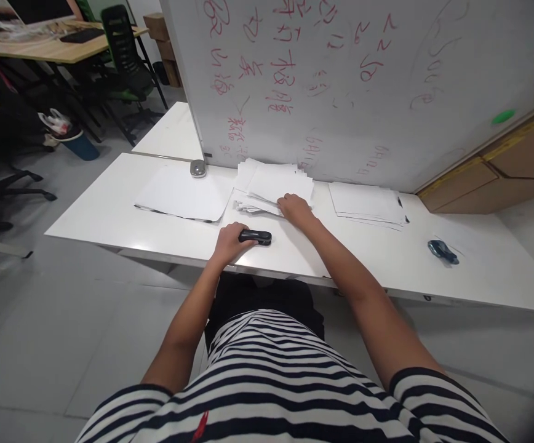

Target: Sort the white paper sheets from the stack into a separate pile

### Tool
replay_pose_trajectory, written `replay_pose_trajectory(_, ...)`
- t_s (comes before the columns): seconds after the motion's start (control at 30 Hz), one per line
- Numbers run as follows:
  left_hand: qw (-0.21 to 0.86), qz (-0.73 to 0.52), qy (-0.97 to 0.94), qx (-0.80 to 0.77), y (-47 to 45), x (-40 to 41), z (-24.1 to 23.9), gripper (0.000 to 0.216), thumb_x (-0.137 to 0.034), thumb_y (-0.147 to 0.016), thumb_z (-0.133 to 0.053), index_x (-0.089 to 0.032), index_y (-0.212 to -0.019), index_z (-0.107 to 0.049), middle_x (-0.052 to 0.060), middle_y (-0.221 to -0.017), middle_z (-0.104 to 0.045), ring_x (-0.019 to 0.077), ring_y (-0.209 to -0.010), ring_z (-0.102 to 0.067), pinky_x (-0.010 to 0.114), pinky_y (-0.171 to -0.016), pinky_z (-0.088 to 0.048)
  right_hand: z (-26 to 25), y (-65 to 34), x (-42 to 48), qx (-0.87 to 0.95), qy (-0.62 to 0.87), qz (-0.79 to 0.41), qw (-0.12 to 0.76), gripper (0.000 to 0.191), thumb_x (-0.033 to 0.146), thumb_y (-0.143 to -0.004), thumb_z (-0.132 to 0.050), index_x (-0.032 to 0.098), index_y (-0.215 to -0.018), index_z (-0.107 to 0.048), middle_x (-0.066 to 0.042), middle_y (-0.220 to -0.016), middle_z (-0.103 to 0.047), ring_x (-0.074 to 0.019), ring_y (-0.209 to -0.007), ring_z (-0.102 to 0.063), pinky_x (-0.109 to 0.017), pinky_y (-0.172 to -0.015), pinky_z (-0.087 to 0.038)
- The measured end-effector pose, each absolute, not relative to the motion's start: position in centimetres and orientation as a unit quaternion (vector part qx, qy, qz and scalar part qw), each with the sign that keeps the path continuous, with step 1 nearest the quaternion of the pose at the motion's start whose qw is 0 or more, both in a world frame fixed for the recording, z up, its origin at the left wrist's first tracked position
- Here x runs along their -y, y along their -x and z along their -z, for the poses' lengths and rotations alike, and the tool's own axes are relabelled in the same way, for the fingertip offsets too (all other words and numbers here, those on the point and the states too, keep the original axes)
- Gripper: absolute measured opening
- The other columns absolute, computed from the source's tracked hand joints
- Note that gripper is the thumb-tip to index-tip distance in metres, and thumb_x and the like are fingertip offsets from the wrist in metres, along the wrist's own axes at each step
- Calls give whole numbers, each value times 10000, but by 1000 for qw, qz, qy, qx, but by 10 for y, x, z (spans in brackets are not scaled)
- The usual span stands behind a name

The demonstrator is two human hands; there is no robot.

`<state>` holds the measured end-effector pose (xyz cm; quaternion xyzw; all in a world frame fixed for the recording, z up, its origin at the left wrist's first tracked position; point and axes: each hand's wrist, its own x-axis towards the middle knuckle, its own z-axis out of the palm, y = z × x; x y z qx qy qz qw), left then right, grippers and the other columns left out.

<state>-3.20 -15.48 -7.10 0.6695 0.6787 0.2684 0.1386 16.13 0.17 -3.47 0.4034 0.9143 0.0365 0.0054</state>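
My left hand (231, 243) is wrapped round the rear end of a black stapler (258, 236), which lies on the white table near its front edge. My right hand (295, 209) is at the front right of an untidy stack of paper (271, 180), its fingers closed on the edge of the upper sheets. Those sheets are slightly raised over the fanned lower ones. My fingertips there are partly hidden. To the left lies a flatter pile of paper (184, 192) with dark marks along its front edge.
A third paper pile (363, 203) lies to the right, with a dark blue object (442, 251), possibly a tape dispenser, beyond it. A small grey rounded device (197, 168) sits at the back. The whiteboard (258, 135) rises behind the table (96, 212); cardboard boxes (488, 178) stand at right.
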Motion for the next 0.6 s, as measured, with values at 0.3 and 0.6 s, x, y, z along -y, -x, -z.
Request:
replay_pose_trajectory(0.3,133,-272,-669,-678,32,155,71,361,-491,-750,-688,-218,-972,-606,33,-931,-647,229,-888,-587,347,-768,-426,32,-167,-8,-903,-426,41,-41,329,228,-970,-383,170,-1128,-665,-136,-1074,-607,-242,-986,-531,-310,-736,-408)
replay_pose_trajectory(0.6,148,-265,-664,-684,32,154,70,359,-488,-746,-685,-222,-976,-614,39,-949,-656,236,-909,-586,358,-790,-433,34,-170,-6,-907,-416,45,-39,349,210,-971,-366,172,-1147,-665,-137,-1075,-617,-244,-972,-520,-317,-731,-407)
